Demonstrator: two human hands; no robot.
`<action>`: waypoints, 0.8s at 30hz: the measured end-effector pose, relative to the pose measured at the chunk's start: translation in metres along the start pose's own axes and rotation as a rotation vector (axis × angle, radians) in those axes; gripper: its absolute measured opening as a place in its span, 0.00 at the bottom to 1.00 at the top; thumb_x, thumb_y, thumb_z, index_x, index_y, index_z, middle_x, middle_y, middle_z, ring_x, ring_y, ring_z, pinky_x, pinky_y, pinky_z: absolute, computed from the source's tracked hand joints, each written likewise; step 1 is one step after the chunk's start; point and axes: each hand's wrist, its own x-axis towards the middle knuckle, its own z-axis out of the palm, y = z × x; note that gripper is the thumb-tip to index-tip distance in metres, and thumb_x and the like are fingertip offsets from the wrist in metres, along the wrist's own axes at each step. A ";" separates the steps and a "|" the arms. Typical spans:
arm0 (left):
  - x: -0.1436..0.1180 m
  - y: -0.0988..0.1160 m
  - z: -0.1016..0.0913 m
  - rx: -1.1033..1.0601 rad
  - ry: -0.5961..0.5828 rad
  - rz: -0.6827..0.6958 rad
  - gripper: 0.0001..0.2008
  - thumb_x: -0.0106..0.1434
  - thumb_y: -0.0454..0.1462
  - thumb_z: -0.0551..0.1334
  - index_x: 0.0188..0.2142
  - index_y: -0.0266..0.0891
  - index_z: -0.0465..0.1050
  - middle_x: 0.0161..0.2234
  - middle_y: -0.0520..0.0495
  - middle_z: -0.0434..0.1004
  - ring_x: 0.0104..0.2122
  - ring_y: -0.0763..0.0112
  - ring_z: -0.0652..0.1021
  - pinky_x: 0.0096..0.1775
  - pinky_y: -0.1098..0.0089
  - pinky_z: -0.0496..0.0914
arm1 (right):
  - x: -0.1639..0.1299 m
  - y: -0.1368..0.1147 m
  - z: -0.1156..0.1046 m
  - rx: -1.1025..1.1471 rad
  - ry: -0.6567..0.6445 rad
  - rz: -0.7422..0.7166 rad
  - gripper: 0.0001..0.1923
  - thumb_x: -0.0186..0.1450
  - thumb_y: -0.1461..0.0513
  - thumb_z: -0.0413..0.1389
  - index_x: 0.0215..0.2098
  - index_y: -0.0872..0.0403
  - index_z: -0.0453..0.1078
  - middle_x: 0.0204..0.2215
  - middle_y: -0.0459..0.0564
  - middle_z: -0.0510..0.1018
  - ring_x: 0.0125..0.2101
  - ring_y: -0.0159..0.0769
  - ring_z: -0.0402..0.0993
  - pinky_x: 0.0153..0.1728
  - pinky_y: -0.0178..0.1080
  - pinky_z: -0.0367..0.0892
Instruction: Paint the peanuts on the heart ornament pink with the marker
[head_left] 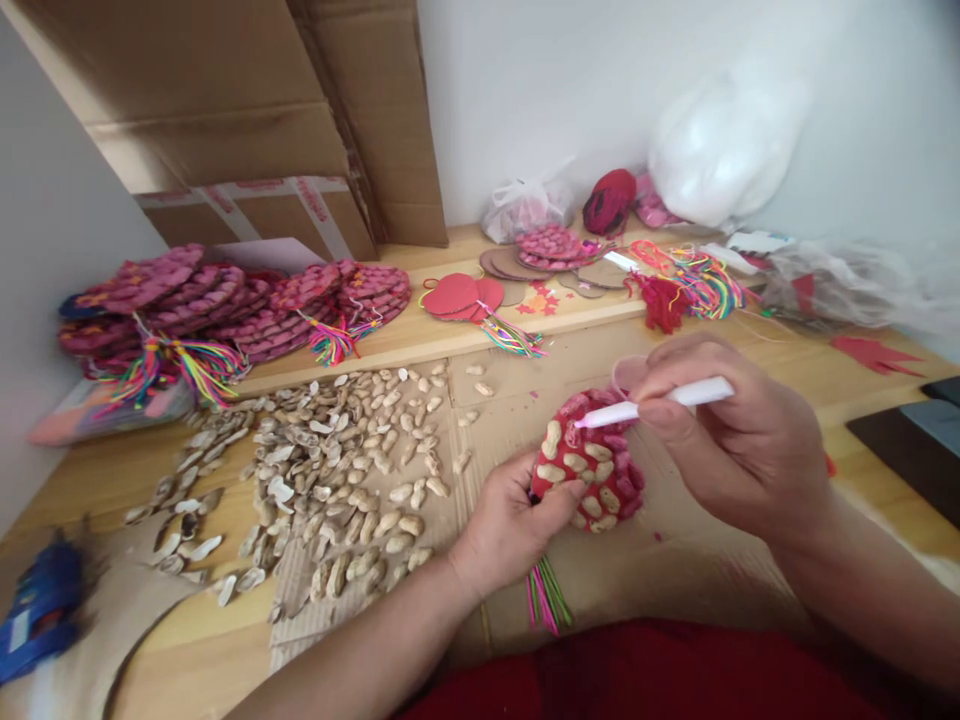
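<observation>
My left hand (517,515) grips the lower left edge of a red peanut-covered disc (570,485), its thumb lying across the front. Peanut shells along the disc's top and right edge are pink, while those in the middle keep their tan colour. Pink and green tassel strands (547,595) hang below it. Pinched in my right hand (724,440) is a white marker (649,403) with a pink tip, which meets a shell near the disc's upper edge. Just behind my right fingers shows a pinkish round object (630,372), mostly hidden.
Loose peanut shells (367,480) spread over cardboard at left. Behind them are stacked pink peanut discs (180,290) with tassels. Red discs (463,297) and colourful strings (705,280) lie on the back ledge. A blue glue gun (45,605) is at lower left, a dark flat object (911,455) at right.
</observation>
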 end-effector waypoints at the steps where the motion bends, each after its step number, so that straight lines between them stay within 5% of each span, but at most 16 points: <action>1: 0.000 0.002 0.000 -0.017 0.003 -0.009 0.13 0.66 0.45 0.68 0.39 0.36 0.78 0.33 0.50 0.79 0.31 0.74 0.73 0.40 0.72 0.70 | -0.001 0.000 0.000 0.024 -0.002 0.014 0.04 0.67 0.64 0.57 0.40 0.47 0.70 0.34 0.46 0.78 0.39 0.39 0.74 0.42 0.46 0.68; 8: 0.000 0.017 0.002 -0.064 0.038 -0.053 0.17 0.61 0.48 0.71 0.27 0.37 0.75 0.19 0.58 0.65 0.21 0.78 0.63 0.31 0.75 0.67 | -0.002 -0.001 -0.002 0.027 0.043 0.010 0.04 0.66 0.64 0.59 0.39 0.47 0.70 0.32 0.46 0.77 0.39 0.41 0.72 0.42 0.48 0.68; 19: 0.000 0.017 0.002 -0.017 0.060 -0.056 0.18 0.60 0.47 0.71 0.25 0.37 0.72 0.18 0.59 0.63 0.20 0.80 0.59 0.28 0.77 0.63 | -0.002 -0.001 -0.001 0.020 0.016 -0.027 0.04 0.66 0.64 0.58 0.39 0.48 0.72 0.31 0.46 0.77 0.40 0.39 0.73 0.42 0.46 0.68; 24: 0.001 0.016 0.002 0.000 0.089 -0.065 0.17 0.60 0.48 0.71 0.27 0.38 0.73 0.18 0.59 0.64 0.19 0.80 0.60 0.26 0.77 0.62 | 0.001 0.010 -0.015 -0.071 0.294 -0.001 0.03 0.64 0.63 0.61 0.37 0.49 0.72 0.30 0.46 0.77 0.35 0.38 0.73 0.40 0.46 0.68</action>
